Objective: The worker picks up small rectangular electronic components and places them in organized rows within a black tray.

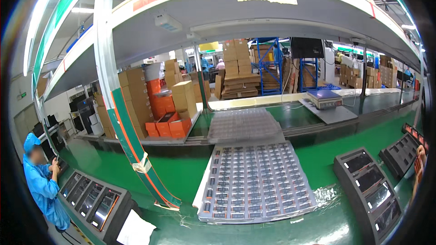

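Green counter [181, 177]; tray [256, 183] of small parts lies centre, flat. I judge tray thin, light, flexible; parts loose. Grip both long edges, keep level. My hands out of view; grasp unknown. Co-worker [43, 186] far left.

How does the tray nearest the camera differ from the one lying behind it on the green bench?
The near tray has its grid of pockets filled with small dark parts; the far tray looks empty and translucent grey. The near tray shows larger and lies on the green bench; the far tray sits further back. Both are flat, rectangular, pocketed trays.
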Demonstrator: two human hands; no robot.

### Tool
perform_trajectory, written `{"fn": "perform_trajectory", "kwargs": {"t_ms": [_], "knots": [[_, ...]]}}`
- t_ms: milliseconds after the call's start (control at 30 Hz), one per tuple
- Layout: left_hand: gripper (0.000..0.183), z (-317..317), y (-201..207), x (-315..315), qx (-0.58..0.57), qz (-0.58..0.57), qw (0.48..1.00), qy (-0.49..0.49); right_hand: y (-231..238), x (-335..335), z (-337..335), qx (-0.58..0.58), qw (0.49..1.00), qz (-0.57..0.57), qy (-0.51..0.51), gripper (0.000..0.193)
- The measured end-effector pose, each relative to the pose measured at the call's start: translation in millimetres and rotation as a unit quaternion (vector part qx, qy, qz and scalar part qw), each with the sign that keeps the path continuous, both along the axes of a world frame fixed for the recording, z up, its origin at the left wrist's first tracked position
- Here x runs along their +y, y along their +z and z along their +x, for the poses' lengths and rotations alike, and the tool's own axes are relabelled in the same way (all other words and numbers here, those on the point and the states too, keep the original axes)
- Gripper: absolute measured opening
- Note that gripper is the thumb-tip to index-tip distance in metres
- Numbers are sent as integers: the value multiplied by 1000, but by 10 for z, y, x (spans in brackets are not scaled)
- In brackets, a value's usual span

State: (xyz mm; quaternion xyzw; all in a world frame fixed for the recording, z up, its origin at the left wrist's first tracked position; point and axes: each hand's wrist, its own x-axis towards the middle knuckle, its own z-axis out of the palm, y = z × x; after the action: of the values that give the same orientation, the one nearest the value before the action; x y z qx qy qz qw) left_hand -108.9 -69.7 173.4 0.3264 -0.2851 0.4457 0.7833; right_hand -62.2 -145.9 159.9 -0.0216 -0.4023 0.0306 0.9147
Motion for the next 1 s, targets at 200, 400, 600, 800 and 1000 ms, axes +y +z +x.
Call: {"fn": "perform_trajectory", "kwargs": {"t_ms": [200, 400, 600, 800, 1000], "knots": [[30, 209, -467, -182, -77, -3, 997, 31, 6, 4, -34, 15, 1000, 14, -5, 44], [24, 606, -1512, -390, -239, 44, 969, 40, 9, 28, -51, 25, 999, 21, -8, 44], [20, 352, -1035, -348, -141, 4, 987, 72, -8, 15, -68, 34, 999, 26, -15, 43], [19, -98, -255, -271, 36, -67, 991, 110, -38, 13, -113, 38, 999, 32, -21, 43], [11, -132, -209, -76, 38, -27, 998, 39, -49, 3, -122, 47, 998, 32, -27, 43]]}}
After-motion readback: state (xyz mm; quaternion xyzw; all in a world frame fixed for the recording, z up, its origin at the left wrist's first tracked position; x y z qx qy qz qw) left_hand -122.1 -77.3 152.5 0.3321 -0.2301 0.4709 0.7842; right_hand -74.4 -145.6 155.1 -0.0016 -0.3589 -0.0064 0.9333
